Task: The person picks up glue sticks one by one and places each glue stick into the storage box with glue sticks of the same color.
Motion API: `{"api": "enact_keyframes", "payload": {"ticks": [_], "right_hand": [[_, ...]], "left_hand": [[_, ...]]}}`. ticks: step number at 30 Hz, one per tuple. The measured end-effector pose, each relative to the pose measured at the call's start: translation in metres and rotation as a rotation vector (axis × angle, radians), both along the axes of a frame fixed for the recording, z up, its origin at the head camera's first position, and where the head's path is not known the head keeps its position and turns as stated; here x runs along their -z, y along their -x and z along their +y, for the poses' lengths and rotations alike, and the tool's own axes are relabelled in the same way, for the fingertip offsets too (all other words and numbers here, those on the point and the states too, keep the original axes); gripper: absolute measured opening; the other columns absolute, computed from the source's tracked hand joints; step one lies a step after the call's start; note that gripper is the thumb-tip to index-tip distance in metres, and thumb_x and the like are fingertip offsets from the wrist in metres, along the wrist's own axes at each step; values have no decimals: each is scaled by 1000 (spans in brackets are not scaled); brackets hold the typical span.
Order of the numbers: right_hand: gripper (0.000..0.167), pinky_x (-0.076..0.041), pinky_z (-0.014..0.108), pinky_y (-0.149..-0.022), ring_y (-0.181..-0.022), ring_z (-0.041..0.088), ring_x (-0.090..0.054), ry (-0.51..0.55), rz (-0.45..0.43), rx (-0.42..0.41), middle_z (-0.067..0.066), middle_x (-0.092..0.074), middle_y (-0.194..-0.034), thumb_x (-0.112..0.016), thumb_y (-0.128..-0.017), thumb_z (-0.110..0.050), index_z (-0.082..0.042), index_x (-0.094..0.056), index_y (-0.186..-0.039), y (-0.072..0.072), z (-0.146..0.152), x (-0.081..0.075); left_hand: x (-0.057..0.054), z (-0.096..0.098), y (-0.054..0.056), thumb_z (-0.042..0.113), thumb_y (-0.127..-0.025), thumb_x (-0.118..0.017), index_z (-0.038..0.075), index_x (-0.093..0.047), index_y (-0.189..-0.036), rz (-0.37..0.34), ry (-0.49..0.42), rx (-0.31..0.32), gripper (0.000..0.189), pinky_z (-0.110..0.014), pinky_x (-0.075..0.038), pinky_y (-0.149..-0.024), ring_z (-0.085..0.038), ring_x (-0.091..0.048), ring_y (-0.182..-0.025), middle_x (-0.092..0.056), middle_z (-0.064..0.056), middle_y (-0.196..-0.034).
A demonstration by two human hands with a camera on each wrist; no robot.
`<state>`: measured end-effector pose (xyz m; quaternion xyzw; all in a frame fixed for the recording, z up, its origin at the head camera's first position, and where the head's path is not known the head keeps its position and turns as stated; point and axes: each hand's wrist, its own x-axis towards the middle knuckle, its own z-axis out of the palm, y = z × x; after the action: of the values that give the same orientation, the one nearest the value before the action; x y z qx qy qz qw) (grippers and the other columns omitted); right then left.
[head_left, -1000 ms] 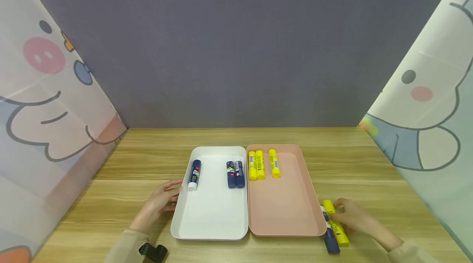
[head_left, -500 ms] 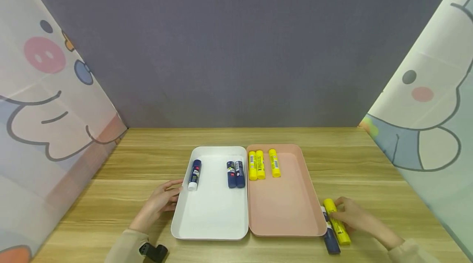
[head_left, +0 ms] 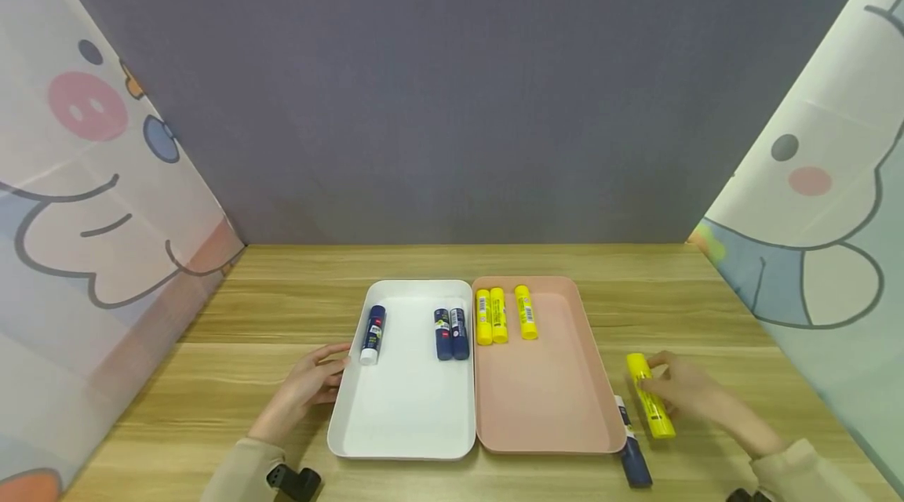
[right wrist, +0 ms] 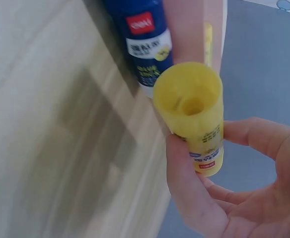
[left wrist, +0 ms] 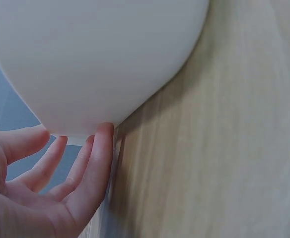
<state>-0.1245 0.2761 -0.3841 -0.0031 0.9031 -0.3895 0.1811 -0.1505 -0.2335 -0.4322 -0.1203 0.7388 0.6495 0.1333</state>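
Observation:
Between thumb and fingers my right hand [head_left: 685,388] pinches a yellow glue stick [head_left: 650,398], to the right of the pink tray. The right wrist view shows the end of this yellow glue stick [right wrist: 187,96] facing the camera, lifted off the table. Beside it a blue glue stick [head_left: 635,458] with a white cap lies against the pink tray's front right corner. My left hand [head_left: 307,384] rests its fingertips against the left wall of the white tray [head_left: 406,416]. In the left wrist view those fingers [left wrist: 103,153] are fairly straight and touch the tray's outside.
Inside the white tray lie several blue glue sticks, one [head_left: 373,335] at the left and a pair [head_left: 451,334] at the right. The pink tray [head_left: 547,408] adjoins it and holds yellow glue sticks [head_left: 491,315] near its back. A grey panel [head_left: 466,94] stands behind the table.
My right hand has raised the yellow glue stick and carried it slightly away from the blue one, toward the back. The left hand stays on the white tray.

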Motion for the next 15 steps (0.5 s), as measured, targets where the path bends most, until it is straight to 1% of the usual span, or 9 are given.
{"api": "enact_keyframes", "payload": {"ticks": [4, 11, 15], "right_hand": [[56, -50, 35, -54, -59, 20, -56, 8, -6, 10, 15, -53, -79, -53, -85, -12, 26, -26, -116, 5, 1, -8], [58, -50, 38, -58, -63, 19, -52, 56, -47, 23, 17, -51, -81, -51, -87, -13, 25, -22, -120, 16, -3, -19], [58, -51, 39, -60, -67, 21, -57, 55, -53, 23, 20, -52, -85, -50, -87, -14, 24, -22, -120, 22, -5, -24]], "left_hand": [[0, 0, 0, 14, -87, -54, -5, -38, -127, -1, -2, -2, 47, -34, -50, -62, -14, -62, -69, -65, -5, -82], [-1, 0, 0, 15, -87, -54, -5, -37, -128, -2, -6, 5, 48, -34, -50, -62, -14, -62, -69, -65, -4, -83], [-1, -1, 0, 15, -87, -54, -5, -36, -129, -4, -9, 11, 49, -33, -50, -62, -13, -62, -69, -65, -4, -83]]}}
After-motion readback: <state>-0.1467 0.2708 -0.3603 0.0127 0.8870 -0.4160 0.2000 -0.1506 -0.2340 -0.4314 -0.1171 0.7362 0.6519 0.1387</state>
